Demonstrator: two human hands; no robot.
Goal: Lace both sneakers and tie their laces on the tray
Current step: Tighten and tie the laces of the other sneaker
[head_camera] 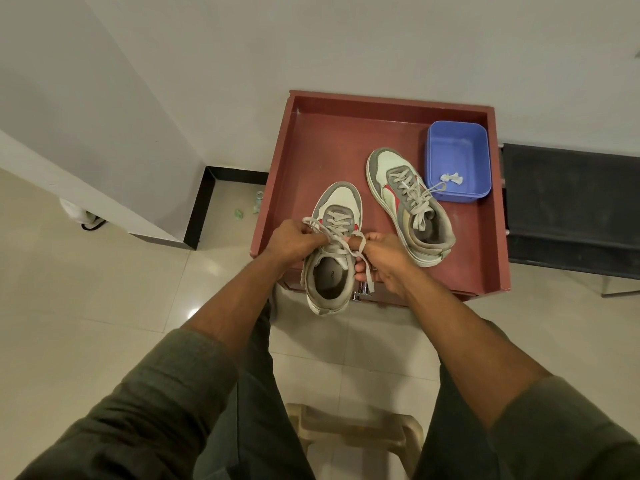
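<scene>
The near sneaker (330, 251) carries a small dark mark printed on its grey insole, too small and blurred to read. No other text, label, brand, number or sign is legible anywhere.

Plain room corner, tiled floor

Glossy cream floor tiles (114, 306) reflect small spots of light beneath bare white walls (311, 39) edged by a black skirting band (195, 209); a dark black bench (568, 209) stands at right, a beige plastic stool (353, 431) below.
</scene>
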